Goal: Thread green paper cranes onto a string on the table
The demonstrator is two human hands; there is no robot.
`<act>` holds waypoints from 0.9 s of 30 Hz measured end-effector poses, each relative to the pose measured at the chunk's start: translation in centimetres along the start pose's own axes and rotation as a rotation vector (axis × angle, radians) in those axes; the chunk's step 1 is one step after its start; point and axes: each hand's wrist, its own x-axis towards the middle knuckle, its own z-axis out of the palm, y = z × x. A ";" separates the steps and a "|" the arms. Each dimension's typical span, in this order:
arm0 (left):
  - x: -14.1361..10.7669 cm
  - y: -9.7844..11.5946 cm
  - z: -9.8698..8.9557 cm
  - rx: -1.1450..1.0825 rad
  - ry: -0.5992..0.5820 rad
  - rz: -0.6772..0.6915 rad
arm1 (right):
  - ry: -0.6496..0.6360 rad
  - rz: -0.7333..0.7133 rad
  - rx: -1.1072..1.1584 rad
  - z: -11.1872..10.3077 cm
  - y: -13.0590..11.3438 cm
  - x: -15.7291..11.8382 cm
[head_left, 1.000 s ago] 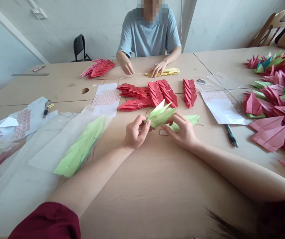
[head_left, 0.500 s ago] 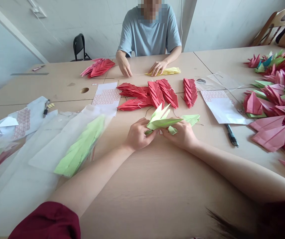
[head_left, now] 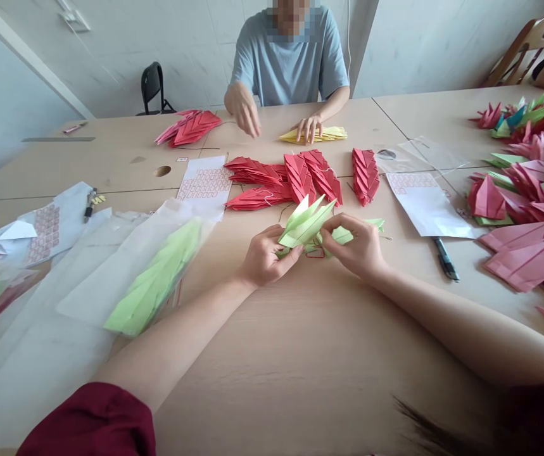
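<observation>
Tan table (head_left: pixel 290 361); left hand (head_left: pixel 266 258) grips green paper (head_left: pixel 304 223), tips away, axis slanting right; right hand (head_left: pixel 357 246) grasp unclear.

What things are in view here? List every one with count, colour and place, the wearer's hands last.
table: one, light wood, throughout
held paper: one piece, light green, left hand
other green paper: count unclear, beyond right hand
red bundles: five, centre
red-pink paper: count unclear, far left
yellow bundle: one, far centre
sleeved bundle: one, green, left
folded-paper pile: uncountable, mostly red, pink, green, right
printed sheets: three, white, left, centre-left, right
pens: two, dark, left and right
chairs: black back left, wooden back right
person: one, blue shirt, opposite
left hand: one, centre
right hand: one, beside held paper, grip unclear
</observation>
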 end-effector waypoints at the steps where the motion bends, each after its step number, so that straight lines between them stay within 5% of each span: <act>1: 0.0 0.0 0.0 -0.008 0.005 -0.006 | 0.028 0.018 0.003 -0.1 0.2 0.1; 6: 0.1 -0.1 -0.2 -0.010 0.070 -0.028 | 0.026 0.020 0.076 0.0 0.9 0.0; 15: 0.4 -0.7 -0.2 -0.016 0.096 -0.041 | -0.294 0.041 0.243 0.3 0.5 -0.8; 20: 0.3 -1.1 0.0 -0.112 0.084 -0.139 | -0.194 0.159 0.266 1.0 1.2 -0.9; 27: 0.5 -0.8 -0.2 -0.023 0.039 -0.085 | -0.225 0.085 0.138 0.7 1.3 -0.4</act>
